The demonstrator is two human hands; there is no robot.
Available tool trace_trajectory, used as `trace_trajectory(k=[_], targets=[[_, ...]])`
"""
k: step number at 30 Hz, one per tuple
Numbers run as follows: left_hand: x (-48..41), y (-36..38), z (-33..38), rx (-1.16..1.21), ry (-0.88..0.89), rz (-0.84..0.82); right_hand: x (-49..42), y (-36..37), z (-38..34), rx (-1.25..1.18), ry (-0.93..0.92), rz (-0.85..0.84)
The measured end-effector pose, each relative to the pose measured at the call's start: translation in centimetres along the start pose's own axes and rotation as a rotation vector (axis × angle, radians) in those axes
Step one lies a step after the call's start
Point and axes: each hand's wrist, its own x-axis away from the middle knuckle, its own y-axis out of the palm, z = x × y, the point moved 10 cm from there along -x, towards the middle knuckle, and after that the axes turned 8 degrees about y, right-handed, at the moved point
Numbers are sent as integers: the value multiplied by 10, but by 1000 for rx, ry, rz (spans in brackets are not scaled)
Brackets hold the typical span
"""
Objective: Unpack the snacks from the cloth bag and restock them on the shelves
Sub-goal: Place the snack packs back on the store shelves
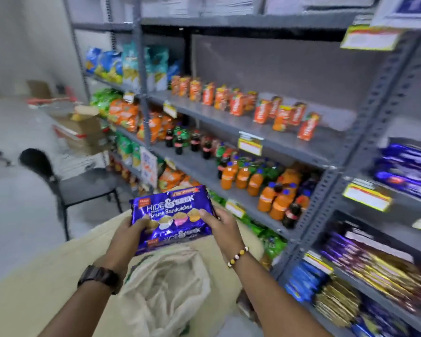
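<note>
Two purple Hide & Seek creme sandwich packs (pixel 173 210), stacked flat and face-up, sit just above the cloth bag (pixel 165 283), gripped at either end by the left hand (pixel 134 229) and right hand (pixel 219 222). The cream bag lies crumpled, mouth open. Grey metal shelves (pixel 199 110) stand right of the bag.

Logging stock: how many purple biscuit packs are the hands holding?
2: top pack, and second pack beneath it, both gripped by left hand and right hand. Others may hide underneath.

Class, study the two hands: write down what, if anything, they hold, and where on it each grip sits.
Stacked purple biscuit packs: the left hand grips their left end, the right hand their right end, above the cloth bag.
</note>
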Motion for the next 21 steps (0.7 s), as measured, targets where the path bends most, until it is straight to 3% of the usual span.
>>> trace_trajectory(k=[8, 14, 17, 21], targets=[[59, 243, 108, 66, 141, -349, 52, -253, -98, 9, -124, 403], [118, 414, 167, 104, 286, -621, 74, -436, -118, 40, -142, 618], [139, 489, 178, 98, 294, -723, 93, -504, -127, 43, -112, 699], [139, 548, 186, 39, 268, -768, 106, -541, -141, 7, -7, 742]])
